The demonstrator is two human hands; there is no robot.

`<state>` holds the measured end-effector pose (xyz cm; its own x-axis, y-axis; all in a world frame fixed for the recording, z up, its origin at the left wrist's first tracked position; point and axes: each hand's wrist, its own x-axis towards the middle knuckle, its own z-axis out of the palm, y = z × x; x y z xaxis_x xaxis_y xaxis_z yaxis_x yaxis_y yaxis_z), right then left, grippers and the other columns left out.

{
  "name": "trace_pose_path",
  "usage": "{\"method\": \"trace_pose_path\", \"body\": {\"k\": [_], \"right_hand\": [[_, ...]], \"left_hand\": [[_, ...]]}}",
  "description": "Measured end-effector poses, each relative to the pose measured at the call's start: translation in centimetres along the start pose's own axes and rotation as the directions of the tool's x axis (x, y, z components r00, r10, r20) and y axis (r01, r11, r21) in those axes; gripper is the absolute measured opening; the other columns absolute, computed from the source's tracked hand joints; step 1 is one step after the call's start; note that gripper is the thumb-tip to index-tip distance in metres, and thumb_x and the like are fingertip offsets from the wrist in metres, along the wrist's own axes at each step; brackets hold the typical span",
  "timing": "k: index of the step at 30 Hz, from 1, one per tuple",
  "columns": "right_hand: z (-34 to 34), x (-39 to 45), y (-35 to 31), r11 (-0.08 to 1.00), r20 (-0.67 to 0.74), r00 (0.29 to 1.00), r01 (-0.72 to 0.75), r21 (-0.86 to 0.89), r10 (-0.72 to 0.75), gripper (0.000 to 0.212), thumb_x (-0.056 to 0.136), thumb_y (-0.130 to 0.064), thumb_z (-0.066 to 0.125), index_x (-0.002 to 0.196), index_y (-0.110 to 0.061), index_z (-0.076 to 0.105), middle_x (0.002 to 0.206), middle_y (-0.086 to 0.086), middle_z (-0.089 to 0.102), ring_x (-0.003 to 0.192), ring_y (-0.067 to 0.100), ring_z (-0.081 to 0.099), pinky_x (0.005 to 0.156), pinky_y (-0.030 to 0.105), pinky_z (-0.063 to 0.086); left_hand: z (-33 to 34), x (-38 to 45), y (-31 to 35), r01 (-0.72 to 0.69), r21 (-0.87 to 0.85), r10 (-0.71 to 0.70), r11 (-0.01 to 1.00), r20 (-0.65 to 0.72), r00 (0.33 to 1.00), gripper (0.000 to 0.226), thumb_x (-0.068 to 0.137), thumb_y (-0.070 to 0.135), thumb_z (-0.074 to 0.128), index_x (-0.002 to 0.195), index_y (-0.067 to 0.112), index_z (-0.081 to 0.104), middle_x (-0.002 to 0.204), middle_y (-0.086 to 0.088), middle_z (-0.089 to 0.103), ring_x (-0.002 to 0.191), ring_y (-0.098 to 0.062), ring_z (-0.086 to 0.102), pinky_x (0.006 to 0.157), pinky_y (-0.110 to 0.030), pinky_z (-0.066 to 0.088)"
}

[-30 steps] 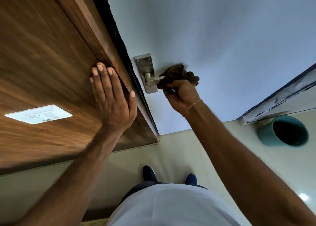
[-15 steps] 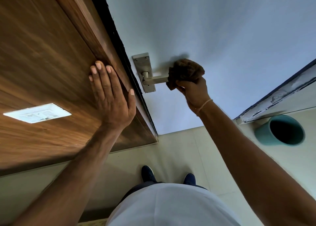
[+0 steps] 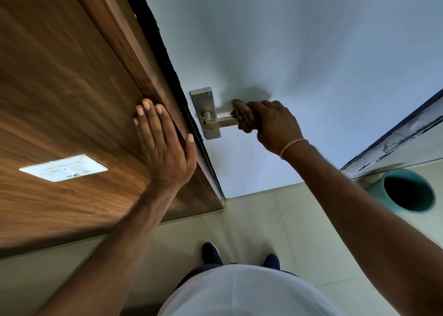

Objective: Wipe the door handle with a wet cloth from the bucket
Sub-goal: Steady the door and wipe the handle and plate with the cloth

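A silver lever door handle [image 3: 221, 122] on a metal backplate [image 3: 201, 100] is fixed to the pale blue door [image 3: 299, 52]. My right hand [image 3: 275, 124] is closed around a brown cloth [image 3: 243, 115], which wraps the outer end of the lever. My left hand [image 3: 163, 145] lies flat, fingers spread, on the brown wooden frame [image 3: 72, 88] just left of the door edge. A teal bucket [image 3: 407, 191] stands on the floor to the right, below my right forearm; its inside looks dark.
A white switch plate [image 3: 63, 168] sits on the wooden panel at left. Cream floor tiles [image 3: 259, 220] lie below, with my two dark blue shoes [image 3: 211, 253] on them. A worn blue-edged frame [image 3: 395, 136] runs behind the bucket.
My right hand has turned over the top of the lever, now gripping the cloth around its end. The left hand has stayed in place on the frame.
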<state>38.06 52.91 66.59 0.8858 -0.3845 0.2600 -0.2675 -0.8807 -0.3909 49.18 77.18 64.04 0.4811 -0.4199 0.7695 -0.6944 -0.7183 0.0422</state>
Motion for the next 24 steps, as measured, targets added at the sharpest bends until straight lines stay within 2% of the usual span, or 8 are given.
{"method": "trace_pose_path", "body": {"k": [2,7,10,12,14,16,20,24], "right_hand": [[-0.4,0.0,-0.2,0.998,-0.045,0.999,-0.031,-0.051,0.029,0.050,0.085,-0.009,0.066,0.133,-0.022,0.069,0.107,0.009,0.074,0.099,0.041,0.063,0.075,0.038,0.044],[1.8,0.7,-6.2,0.970,-0.109,0.970,0.203,-0.136,-0.219,0.053,0.089,-0.020,0.035,0.123,-0.005,0.073,0.102,0.017,0.075,0.094,0.044,0.067,0.085,0.047,0.054],[2.3,-0.2,-5.1,0.949,-0.105,0.951,0.273,-0.160,-0.291,0.050,0.092,-0.013,0.042,0.133,-0.003,0.069,0.120,0.019,0.074,0.106,0.043,0.067,0.090,0.046,0.054],[1.8,-0.8,-2.4,0.951,-0.153,0.947,0.257,-0.173,-0.284,0.053,0.090,-0.004,0.052,0.141,-0.006,0.065,0.131,0.017,0.071,0.113,0.041,0.066,0.090,0.044,0.054],[1.2,-1.0,-0.8,0.970,-0.200,0.958,0.173,-0.168,-0.206,0.057,0.087,0.002,0.059,0.142,-0.009,0.065,0.129,0.014,0.072,0.110,0.041,0.066,0.087,0.043,0.056],[1.8,-0.8,-2.1,0.977,-0.237,0.953,0.156,-0.147,-0.188,0.058,0.084,0.001,0.056,0.140,-0.009,0.067,0.125,0.013,0.073,0.108,0.040,0.066,0.085,0.042,0.056],[4.0,-0.8,-6.0,0.940,-0.195,0.921,0.315,-0.131,-0.336,0.057,0.090,-0.005,0.046,0.145,-0.007,0.063,0.135,0.017,0.069,0.121,0.041,0.064,0.097,0.043,0.053],[3.9,-0.6,-2.8,0.876,-0.184,0.862,0.437,-0.204,-0.473,0.061,0.091,0.006,0.057,0.150,-0.010,0.059,0.146,0.016,0.063,0.132,0.040,0.060,0.103,0.048,0.056]], "left_hand": [[0.0,0.4,-0.2,-0.007,0.010,0.007,1.000,-0.005,1.000,0.083,0.104,0.033,0.055,0.164,-0.009,0.016,0.165,-0.040,0.030,0.158,-0.051,0.021,0.134,-0.057,0.015],[-0.5,0.3,-0.2,-0.026,-0.011,0.026,1.000,-0.002,1.000,0.079,0.105,0.031,0.052,0.163,-0.010,0.018,0.166,-0.038,0.028,0.158,-0.051,0.022,0.134,-0.058,0.018],[-0.7,0.2,-0.7,-0.043,-0.006,0.043,0.999,0.011,0.999,0.079,0.105,0.031,0.051,0.164,-0.007,0.015,0.168,-0.036,0.027,0.160,-0.049,0.021,0.134,-0.058,0.019],[-0.7,0.2,-0.8,-0.044,0.003,0.044,0.999,0.015,0.999,0.077,0.106,0.032,0.048,0.165,-0.007,0.015,0.168,-0.036,0.027,0.159,-0.049,0.022,0.134,-0.058,0.019],[-0.6,0.2,-0.7,-0.041,0.014,0.041,0.999,0.016,0.999,0.077,0.107,0.032,0.047,0.165,-0.007,0.016,0.168,-0.035,0.028,0.159,-0.049,0.022,0.134,-0.058,0.019],[-0.6,0.2,-0.6,-0.035,0.022,0.034,0.999,0.014,0.999,0.076,0.107,0.032,0.047,0.165,-0.007,0.017,0.168,-0.035,0.028,0.159,-0.049,0.022,0.134,-0.057,0.019],[-0.7,0.1,-0.9,-0.043,0.014,0.042,0.999,0.020,0.999,0.074,0.107,0.031,0.046,0.164,-0.008,0.019,0.169,-0.034,0.026,0.160,-0.047,0.021,0.134,-0.057,0.018],[-0.7,0.0,-1.5,-0.072,0.017,0.072,0.997,0.024,0.997,0.074,0.107,0.032,0.044,0.166,-0.002,0.015,0.172,-0.025,0.016,0.165,-0.037,0.010,0.135,-0.055,0.018]]}}
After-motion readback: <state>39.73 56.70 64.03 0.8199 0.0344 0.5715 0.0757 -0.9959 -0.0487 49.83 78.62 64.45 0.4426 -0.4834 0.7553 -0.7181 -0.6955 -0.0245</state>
